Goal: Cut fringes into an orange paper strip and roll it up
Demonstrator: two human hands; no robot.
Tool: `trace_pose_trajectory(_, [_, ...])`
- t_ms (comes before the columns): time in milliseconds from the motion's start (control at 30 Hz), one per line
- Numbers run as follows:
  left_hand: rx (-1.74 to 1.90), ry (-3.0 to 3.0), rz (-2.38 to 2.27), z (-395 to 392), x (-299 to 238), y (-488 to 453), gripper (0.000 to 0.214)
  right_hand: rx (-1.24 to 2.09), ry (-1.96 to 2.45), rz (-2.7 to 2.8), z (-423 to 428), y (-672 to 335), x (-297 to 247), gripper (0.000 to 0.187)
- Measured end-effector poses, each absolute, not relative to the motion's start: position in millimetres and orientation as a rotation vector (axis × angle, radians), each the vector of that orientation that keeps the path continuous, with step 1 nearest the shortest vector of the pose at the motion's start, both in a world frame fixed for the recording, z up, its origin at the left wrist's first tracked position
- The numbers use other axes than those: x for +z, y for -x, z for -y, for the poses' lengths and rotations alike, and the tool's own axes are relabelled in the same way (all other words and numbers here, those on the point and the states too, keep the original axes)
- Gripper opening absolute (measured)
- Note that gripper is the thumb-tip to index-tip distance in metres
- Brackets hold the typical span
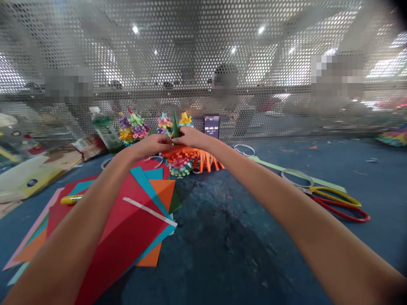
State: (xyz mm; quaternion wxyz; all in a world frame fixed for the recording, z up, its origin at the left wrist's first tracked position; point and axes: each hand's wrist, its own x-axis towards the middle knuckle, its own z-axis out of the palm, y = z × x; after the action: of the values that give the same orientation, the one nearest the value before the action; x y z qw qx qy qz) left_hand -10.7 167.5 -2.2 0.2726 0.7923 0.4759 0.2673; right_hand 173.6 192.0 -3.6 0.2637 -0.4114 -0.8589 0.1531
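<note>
Both my hands are stretched out to the far side of the table, closed around a small paper craft. A green paper cone (pixel 175 122) points up between them. Below the cone, a strip of orange fringed paper (pixel 208 159) hangs with its cut ends down. My left hand (pixel 158 144) pinches the orange strip at the cone's left; its fingertips are partly hidden. My right hand (pixel 190 137) has its fingers bent at the cone's lower right, over the top edge of the strip. Pink and pale green curled fringe (pixel 180 167) shows under the orange.
Coloured paper sheets (pixel 127 228) and a yellow glue stick (pixel 71 200) lie at the left. Scissors (pixel 337 203) and a pale green strip (pixel 270 164) are at the right. Finished paper cones (pixel 135 127), a bottle (pixel 106 129) and a phone timer (pixel 211 126) stand before a perforated metal screen (pixel 190 51).
</note>
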Motion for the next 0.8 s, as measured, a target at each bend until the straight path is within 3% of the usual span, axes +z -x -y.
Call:
trace_pose_trajectory(433, [0.467, -2.099, -1.15, -129.6, 25.9, -11.9, 0.015, 0.272, 1.277, 2.208, -207.6, -183.8, -9.9, 0.035])
trace_pose_trajectory(800, [0.585, -2.128, -1.165, -115.3, 40.8, -19.0, 0.023, 0.094, 1.419, 2.284, -206.5, -203.6, -11.3, 0.042])
